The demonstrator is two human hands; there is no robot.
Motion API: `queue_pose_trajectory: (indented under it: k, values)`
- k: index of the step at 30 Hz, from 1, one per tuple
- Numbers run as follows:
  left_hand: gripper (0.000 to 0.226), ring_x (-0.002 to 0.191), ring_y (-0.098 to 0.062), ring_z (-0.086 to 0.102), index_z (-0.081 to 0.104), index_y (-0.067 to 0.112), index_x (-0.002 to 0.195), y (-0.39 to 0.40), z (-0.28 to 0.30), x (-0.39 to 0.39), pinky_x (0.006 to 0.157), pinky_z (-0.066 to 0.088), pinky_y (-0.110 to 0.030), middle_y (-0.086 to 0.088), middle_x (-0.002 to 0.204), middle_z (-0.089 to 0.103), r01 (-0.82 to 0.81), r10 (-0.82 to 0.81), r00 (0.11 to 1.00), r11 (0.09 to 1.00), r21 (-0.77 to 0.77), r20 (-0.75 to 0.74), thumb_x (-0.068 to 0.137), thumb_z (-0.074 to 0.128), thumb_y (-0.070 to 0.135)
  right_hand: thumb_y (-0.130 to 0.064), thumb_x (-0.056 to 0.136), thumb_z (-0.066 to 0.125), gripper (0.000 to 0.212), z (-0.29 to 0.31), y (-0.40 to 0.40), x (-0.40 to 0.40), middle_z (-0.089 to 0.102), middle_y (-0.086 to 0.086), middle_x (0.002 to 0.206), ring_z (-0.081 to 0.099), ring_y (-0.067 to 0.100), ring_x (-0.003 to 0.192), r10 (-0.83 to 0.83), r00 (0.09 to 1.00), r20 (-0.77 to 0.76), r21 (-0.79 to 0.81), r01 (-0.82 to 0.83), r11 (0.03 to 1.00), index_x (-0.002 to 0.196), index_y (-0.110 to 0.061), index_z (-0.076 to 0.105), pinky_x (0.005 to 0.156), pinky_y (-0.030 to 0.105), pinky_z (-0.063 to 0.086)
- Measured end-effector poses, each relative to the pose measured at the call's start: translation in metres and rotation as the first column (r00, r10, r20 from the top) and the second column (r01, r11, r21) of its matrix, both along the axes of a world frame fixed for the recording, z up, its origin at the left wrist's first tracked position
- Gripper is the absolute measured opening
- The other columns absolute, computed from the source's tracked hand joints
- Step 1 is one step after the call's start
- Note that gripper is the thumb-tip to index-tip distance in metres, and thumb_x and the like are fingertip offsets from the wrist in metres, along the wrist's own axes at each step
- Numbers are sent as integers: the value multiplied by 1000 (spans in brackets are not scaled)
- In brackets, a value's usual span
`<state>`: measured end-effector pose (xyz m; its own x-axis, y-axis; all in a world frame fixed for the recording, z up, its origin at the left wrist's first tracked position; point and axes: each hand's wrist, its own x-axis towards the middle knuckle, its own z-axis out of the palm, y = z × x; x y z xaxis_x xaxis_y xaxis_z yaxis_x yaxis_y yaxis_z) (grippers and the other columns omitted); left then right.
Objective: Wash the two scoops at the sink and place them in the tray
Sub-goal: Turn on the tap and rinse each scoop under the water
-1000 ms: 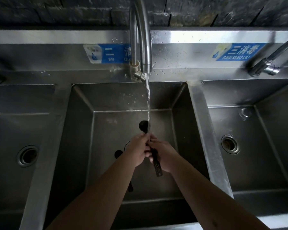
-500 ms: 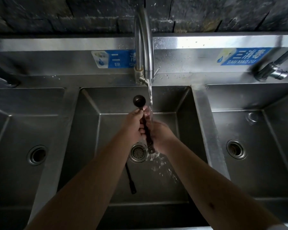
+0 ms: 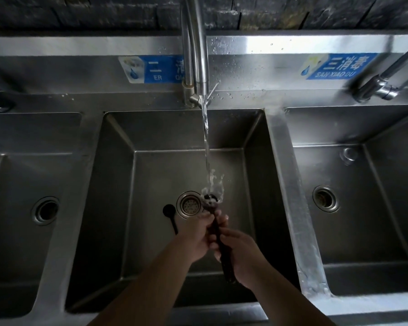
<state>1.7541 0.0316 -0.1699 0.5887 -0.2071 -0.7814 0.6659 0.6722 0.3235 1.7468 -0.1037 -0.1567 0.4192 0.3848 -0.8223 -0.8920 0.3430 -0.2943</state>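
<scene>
A person's two bare hands hold a dark, long-handled scoop (image 3: 218, 234) under running water (image 3: 206, 147) at the middle basin (image 3: 118, 184) of a three-basin stainless-steel sink. The stream falls from a curved, polished tap (image 3: 196, 43) and splashes off the scoop's small round bowl, just beside the basin's round perforated drain (image 3: 189, 204). The left hand (image 3: 197, 234) is curled closed around the upper handle; the right hand (image 3: 242, 251) is wrapped closed around the lower handle, whose flat end sticks out below the palm toward the basin's near edge. A second scoop (image 3: 170, 214), black with a thin stem, lies on the basin floor just left of the drain, partly hidden by the left hand. Blue labels (image 3: 339, 65) mark the brushed-metal back wall, beaded with droplets.
</scene>
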Motion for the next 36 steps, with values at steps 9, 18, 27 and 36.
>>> queue_pose_trajectory:
  k: [9,18,27,36]
  values:
    - [13,65,-20,59,63,8,87,9,3,4,59,48,-32,-7,73,64,-15,8,999,985,171,43,93,54,15,-10,91,61,12,17,11,1,72,10,73,63,18,63,303,920,250,-365,-200,909,92,-9,73,60,29,51]
    - [23,65,-23,57,65,10,99,15,5,12,41,40,-28,-10,84,66,-29,14,991,993,114,134,95,43,7,-4,92,56,18,16,18,13,72,15,78,66,23,65,143,972,187,-264,-91,960,101,-2,70,55,30,50]
    - [22,63,-17,59,52,8,116,41,51,94,38,41,-19,-10,88,61,-79,16,969,965,249,247,97,42,3,-9,96,52,22,35,53,87,71,15,84,67,19,65,-17,972,234,-74,35,997,110,0,67,55,28,53]
    - [19,55,-17,57,63,14,103,86,102,170,38,34,-21,-8,79,65,-134,-46,911,907,400,411,95,46,10,-10,93,57,18,72,101,166,71,8,70,66,15,60,-65,904,423,61,43,997,98,0,72,58,24,55]
